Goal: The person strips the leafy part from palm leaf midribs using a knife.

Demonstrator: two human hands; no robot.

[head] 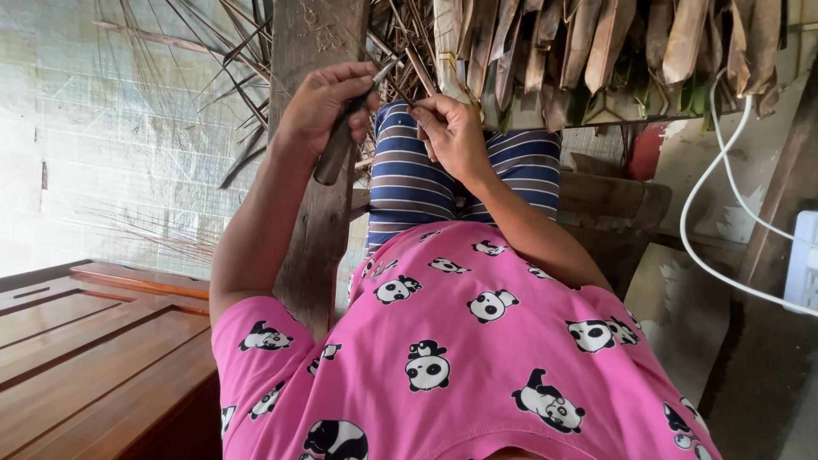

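Here, a knife (349, 128) with a dark wooden handle is gripped in the left hand (319, 106), the fingers being curled tightly round the handle while the thin blade is pointed up and to the right, towards the other hand. A thin brown leaf rib (400, 85) is pinched between the thumb and fingertips of the right hand (456, 132), and the blade tip is seen to meet this strip just between the two hands. The two hands are held close together but are not touching. Directly below the hands, a knee covered in blue, white and brown striped cloth (409, 183) is seen, and nearer the camera a pink shirt printed with pandas (443, 341) is spread across the lower part of the view. Behind the left hand an upright weathered wooden post (311, 221) is placed, running down past the forearm. Above and to the right of the right hand, a row of dried, folded palm leaves (596, 43) is hung along a stick. More loose thin ribs (230, 60) are fanned out above and to the left of the left hand. Well to the right of the right hand a white cable (707, 179) is looped, and far below the left hand a brown wooden panel (94, 341) is laid.
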